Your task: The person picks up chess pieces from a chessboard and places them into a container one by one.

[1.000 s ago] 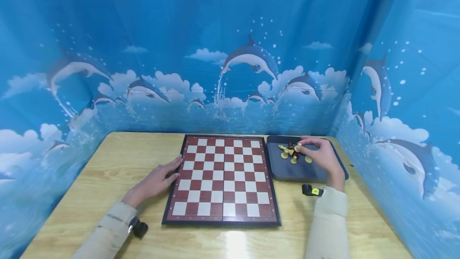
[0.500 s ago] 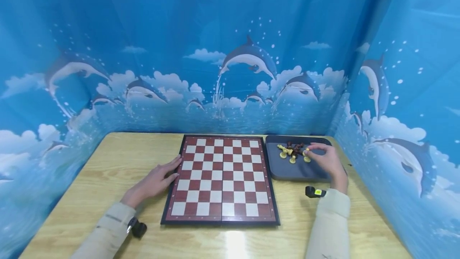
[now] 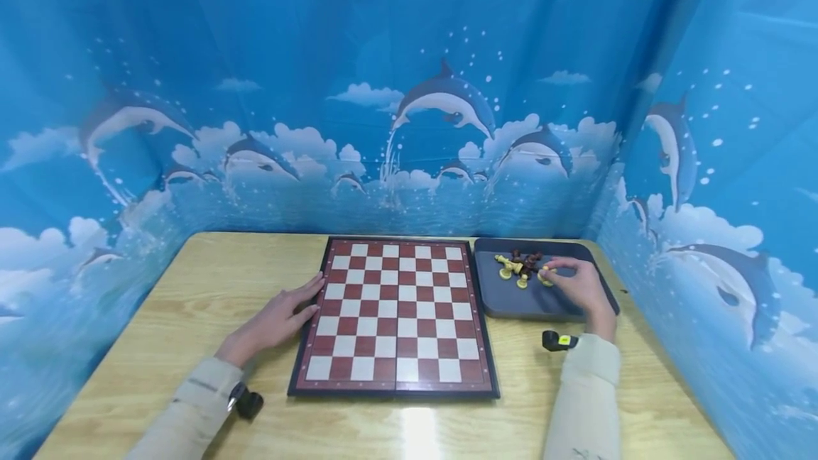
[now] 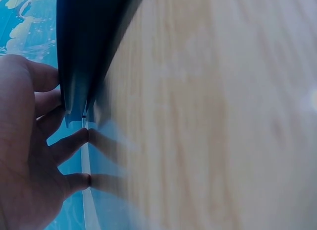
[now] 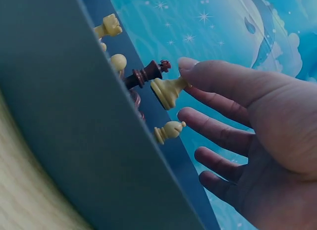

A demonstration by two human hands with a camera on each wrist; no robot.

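Note:
At the chessboard's (image 3: pixel 396 318) left edge rests my left hand (image 3: pixel 271 321), fingers extended and spread. In the left wrist view, its fingertips meet the dark side of the board (image 4: pixel 81 56). Over the grey tray (image 3: pixel 511 307), my right hand (image 3: pixel 581 289) pinches a cream chess pawn (image 5: pixel 168 93) by its top between thumb and forefinger, base tilted down toward the tray. Its other fingers are spread apart. Close below the pawn stands a cream bishop (image 5: pixel 169 132), and a dark king (image 5: pixel 148 74) lies just beyond it. Fingers partly hide the pawn in the head view.
Several cream and dark chess pieces (image 3: pixel 516 268) lie heaped in the tray, which stands against the board's right side. The wooden table (image 3: pixel 243 268) ends at a blue dolphin-print curtain (image 3: pixel 319 91) behind and at both sides.
My right hand has carried the pawn rightward and slightly toward me, away from the heap; over the last half second it barely moved. The left hand stays at the board's edge.

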